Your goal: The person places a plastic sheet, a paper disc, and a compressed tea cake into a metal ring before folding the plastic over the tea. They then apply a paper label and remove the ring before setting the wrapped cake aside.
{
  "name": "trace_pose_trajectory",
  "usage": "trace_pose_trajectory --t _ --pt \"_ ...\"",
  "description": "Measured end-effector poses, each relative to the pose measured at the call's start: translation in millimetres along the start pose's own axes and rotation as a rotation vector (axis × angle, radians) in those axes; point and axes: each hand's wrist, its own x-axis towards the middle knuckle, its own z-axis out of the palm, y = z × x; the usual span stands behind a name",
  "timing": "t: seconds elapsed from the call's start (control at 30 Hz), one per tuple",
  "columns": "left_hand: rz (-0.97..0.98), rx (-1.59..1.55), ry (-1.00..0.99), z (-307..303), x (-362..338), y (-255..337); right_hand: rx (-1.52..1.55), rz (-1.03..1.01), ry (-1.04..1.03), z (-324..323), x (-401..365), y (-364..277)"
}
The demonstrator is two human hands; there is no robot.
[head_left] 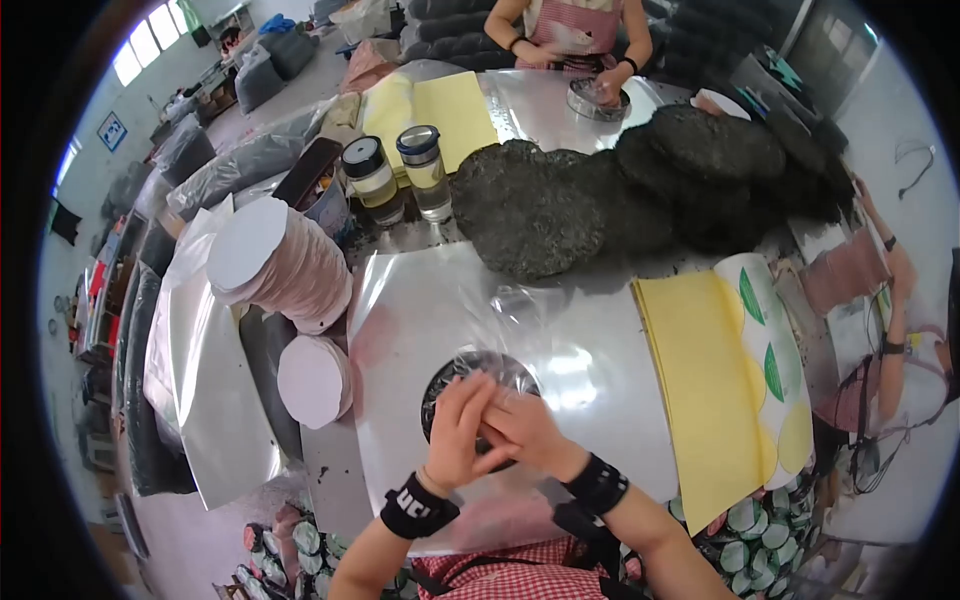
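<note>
Head view: the round cake (pixel 462 378) lies flat on a silver sheet (pixel 590 370) near the worktop's near edge. Being round, it shows no long axis. The left hand (pixel 458 428) and right hand (pixel 525 432) bunch together over it and hide its near half; whether they pinch anything I cannot tell. Bare sheet lies beyond, with yellow papers (pixel 700 380) on the right and white discs (pixel 315 380) on the left.

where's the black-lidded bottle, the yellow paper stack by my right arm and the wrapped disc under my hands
black-lidded bottle (pixel 376 190), head view, on its glass body
yellow paper stack (pixel 700 380), head view, middle of top sheet
wrapped dark disc (pixel 441 385), head view, rim showing at upper left
</note>
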Motion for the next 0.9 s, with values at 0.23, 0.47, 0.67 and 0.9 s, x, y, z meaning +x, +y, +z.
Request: trace_pose_trajectory --t 0.23,0.47,0.67,0.9 --pt "-0.290 -0.303 0.095 10 -13 -4 0.873 0.460 0.648 -23 44 34" --pt "-0.004 -0.323 0.133 1 -15 -27 0.858 0.090 0.287 7 -11 34" --pt "-0.184 0.244 0.027 25 -15 -8 0.078 0.113 0.387 12 -4 -60" --pt "-0.123 0.201 -0.309 8 -15 4 -0.179 0.298 -0.152 -13 -7 -28"
